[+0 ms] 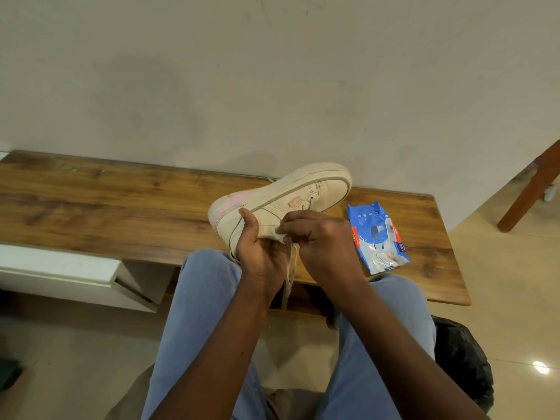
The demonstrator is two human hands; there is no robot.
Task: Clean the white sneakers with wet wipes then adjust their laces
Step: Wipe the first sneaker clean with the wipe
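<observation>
Left hand (260, 253) gripped the scuffed white leather sneaker (291, 195) by its side, sole tipped up, just above the brown wooden bench (106, 201). Right hand (318, 234) pinched a small white wet wipe (280, 236) against the shoe. Pale laces (289, 268) dangled toward 6 o'clock. The blue plastic wipes pack (377, 237) lay on the bench, about 4 o'clock from the sneaker.

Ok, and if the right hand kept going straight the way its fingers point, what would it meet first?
Probably the left hand gripping the white low-top sneaker: the right hand, pinching a small white wipe, points leftward at it. Depth is unclear, so the sneaker's side could come first.
</observation>
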